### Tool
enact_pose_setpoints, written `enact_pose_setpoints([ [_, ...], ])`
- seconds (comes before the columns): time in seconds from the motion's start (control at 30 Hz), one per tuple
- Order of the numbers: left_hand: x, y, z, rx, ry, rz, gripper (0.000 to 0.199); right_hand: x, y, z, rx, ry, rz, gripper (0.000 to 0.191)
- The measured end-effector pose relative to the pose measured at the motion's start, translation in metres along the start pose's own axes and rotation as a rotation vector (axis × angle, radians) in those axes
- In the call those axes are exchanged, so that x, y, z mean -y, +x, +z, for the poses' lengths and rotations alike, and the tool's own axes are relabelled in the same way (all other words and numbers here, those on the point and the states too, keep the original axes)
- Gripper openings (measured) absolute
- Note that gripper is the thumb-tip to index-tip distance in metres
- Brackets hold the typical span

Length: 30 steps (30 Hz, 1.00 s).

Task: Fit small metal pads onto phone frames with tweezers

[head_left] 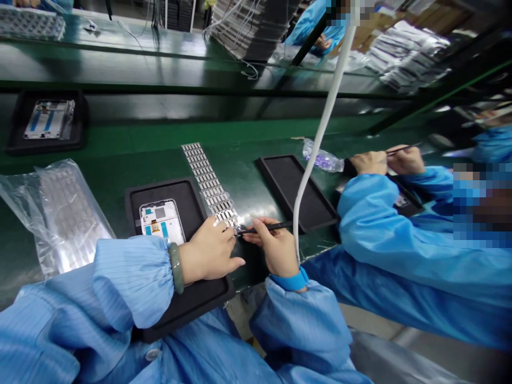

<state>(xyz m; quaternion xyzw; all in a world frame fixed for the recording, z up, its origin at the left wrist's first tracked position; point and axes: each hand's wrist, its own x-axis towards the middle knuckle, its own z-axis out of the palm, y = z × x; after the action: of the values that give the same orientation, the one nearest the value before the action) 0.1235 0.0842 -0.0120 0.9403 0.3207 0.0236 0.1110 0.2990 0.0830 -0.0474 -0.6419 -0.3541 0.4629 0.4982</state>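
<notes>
My right hand (280,250) pinches a dark, slim tool like tweezers (274,226). Its tip reaches the near end of a long sheet of small metallic parts (210,184). Flat over that same end lies my left hand (210,250), fingers on the sheet and thumb stretched out. Under my left forearm is a black tray (192,197) holding a white phone frame (164,221) with blue strips and a small gold-coloured piece. My left hand and sleeve cover part of the tray.
A clear plastic bag (72,208) of similar sheets lies left. Another black tray (300,192) is at right, beside a co-worker's hands (384,160). A white cable (326,117) hangs across the view. A tray (16,128) with a phone frame stands at far left.
</notes>
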Motion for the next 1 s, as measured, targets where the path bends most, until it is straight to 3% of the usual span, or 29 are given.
enact_pose_setpoints([
  [0.27, 0.001, -0.001, 0.011, -0.074, -0.008, -0.011, 0.053, 0.011, -0.002, 0.002, -0.002, 0.126, 0.058, 0.042],
  [0.4, 0.007, -0.003, 0.006, -0.062, -0.096, 0.013, 0.053, 0.024, -0.008, 0.003, 0.007, 0.249, 0.116, 0.043],
  [0.5, 0.014, -0.008, -0.010, -0.101, -0.309, -0.002, 0.042, 0.035, -0.017, 0.007, 0.021, 0.395, 0.147, 0.041],
  [0.67, 0.013, -0.024, -0.038, -0.214, -1.004, -0.303, 0.025, 0.052, -0.036, 0.028, 0.118, 0.575, 0.191, 0.040],
  [0.77, 0.005, -0.033, -0.044, -0.235, -1.358, -0.387, 0.029, 0.058, -0.049, 0.041, 0.171, 0.594, 0.106, 0.038],
  [0.9, -0.005, -0.044, -0.047, -0.262, -1.474, -0.435, 0.039, 0.061, -0.069, 0.048, 0.161, 0.594, -0.059, 0.034],
  [1.0, -0.010, -0.051, -0.047, -0.174, -1.477, -0.417, 0.046, 0.062, -0.088, 0.046, 0.094, 0.605, -0.169, 0.033],
])
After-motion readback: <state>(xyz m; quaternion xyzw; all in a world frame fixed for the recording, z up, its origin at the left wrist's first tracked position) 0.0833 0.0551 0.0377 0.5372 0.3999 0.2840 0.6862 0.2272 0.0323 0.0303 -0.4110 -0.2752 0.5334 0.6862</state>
